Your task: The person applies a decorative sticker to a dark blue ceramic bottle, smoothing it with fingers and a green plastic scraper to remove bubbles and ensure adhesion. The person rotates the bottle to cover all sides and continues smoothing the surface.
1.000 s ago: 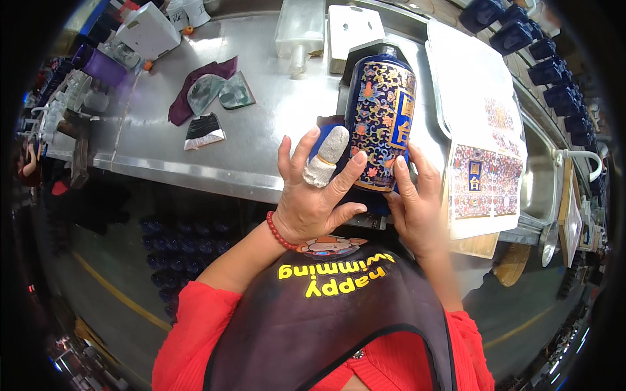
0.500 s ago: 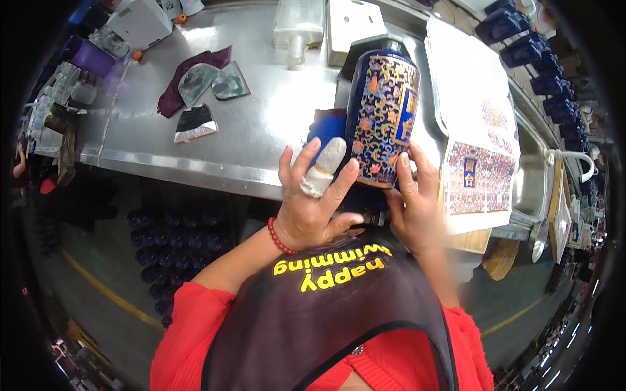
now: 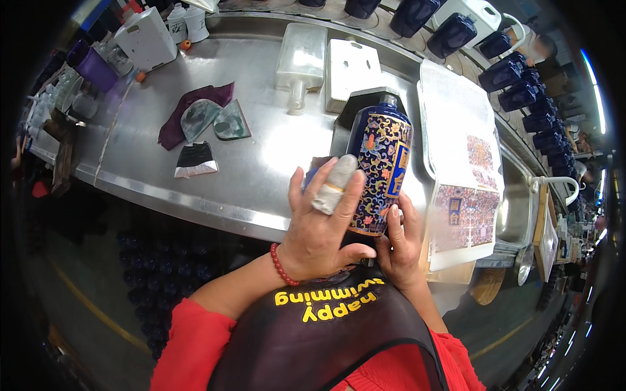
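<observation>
A dark blue ceramic bottle [image 3: 385, 153] with a colourful patterned wrap lies tilted on the steel table [image 3: 261, 163], neck pointing away from me. My left hand [image 3: 323, 225] presses flat against its left side, fingers spread, one finger wrapped in a white bandage. My right hand [image 3: 399, 244] cups the bottle's base from the right. A red bead bracelet [image 3: 282, 266] circles my left wrist.
A white tray [image 3: 460, 137] with printed patterned sheets lies to the right. Left on the table are a purple cloth [image 3: 179, 117], scraper-like pieces and a small brush [image 3: 194, 159]. Two clear and white boxes [image 3: 326, 62] sit behind. Rows of dark blue bottles [image 3: 521, 91] line the far right.
The bottle has shifted slightly right and away, and my left hand's fingers have slid higher along its side. The right hand stays at the base.
</observation>
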The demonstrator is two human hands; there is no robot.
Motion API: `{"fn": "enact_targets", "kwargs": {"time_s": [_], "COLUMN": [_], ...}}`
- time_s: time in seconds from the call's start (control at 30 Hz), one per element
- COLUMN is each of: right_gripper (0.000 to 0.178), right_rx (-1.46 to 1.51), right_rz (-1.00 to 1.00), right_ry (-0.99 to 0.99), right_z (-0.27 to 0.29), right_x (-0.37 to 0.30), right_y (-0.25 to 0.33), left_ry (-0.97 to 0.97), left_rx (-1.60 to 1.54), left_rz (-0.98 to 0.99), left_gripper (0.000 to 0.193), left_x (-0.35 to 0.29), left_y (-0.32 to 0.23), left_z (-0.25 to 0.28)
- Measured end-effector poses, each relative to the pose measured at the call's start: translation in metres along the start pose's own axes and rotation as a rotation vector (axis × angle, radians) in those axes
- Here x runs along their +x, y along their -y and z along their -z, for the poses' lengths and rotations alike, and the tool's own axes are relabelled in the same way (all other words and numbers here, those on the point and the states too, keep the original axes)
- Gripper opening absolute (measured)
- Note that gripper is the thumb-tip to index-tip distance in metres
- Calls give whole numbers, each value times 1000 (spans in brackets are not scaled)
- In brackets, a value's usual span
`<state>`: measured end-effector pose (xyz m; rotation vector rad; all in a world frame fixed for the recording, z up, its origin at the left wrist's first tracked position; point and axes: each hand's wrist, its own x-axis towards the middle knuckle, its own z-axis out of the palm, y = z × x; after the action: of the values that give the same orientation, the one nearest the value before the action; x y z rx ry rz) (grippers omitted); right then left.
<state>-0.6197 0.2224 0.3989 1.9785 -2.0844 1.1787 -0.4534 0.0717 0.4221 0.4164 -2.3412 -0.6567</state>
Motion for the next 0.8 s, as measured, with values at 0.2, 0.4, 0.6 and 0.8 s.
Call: {"fn": "enact_targets", "kwargs": {"time_s": [0.2, 0.4, 0.6, 0.8], "right_gripper": [75, 77, 81, 81], "right_rx": [13, -59, -1, 18], "right_rz": [-47, 0, -30, -4], "right_ry": [-10, 31, -12, -37], "right_z": [0, 3, 0, -1], "right_x": [-1, 0, 1, 3], "right_y": [3, -1, 2, 2], "left_ry": [54, 52, 64, 27], "left_rx": [-113, -40, -156, -54], "left_rz": [27, -4, 68, 7], "left_gripper": [103, 104, 104, 104], "left_x": [24, 49, 66, 70], "left_y": [0, 15, 22, 28], "left_z": [-5, -1, -6, -5]}}
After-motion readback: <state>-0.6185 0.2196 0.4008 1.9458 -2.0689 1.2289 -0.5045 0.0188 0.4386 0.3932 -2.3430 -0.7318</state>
